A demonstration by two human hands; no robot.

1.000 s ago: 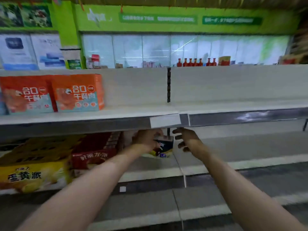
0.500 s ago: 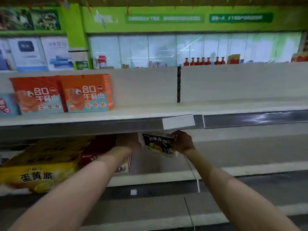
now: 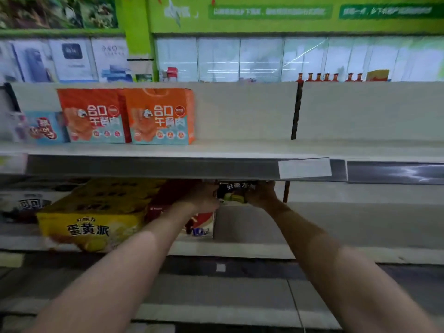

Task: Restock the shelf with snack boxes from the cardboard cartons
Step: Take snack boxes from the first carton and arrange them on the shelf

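Observation:
A dark snack box [image 3: 236, 192] with white lettering and a yellow cake picture is held up just under the front edge of the upper shelf [image 3: 153, 167]. My left hand [image 3: 203, 197] grips its left side and my right hand [image 3: 260, 194] grips its right side. The box's top is hidden behind the shelf edge. It hangs above the middle shelf [image 3: 312, 224], right of a red snack box [image 3: 199, 223] that my left forearm partly covers. A large yellow snack box [image 3: 91, 222] lies further left on the same shelf.
Two orange boxes [image 3: 127, 116] and a light blue pack [image 3: 45, 127] stand on the upper shelf's left part. A white price label [image 3: 304, 167] sits on the shelf edge. Red bottles [image 3: 326, 77] line the far aisle. Lower shelves [image 3: 216, 292] run below my arms.
The dark box has risen from the middle shelf to just under the upper shelf's edge, and both hands now hold it. The view has shifted left.

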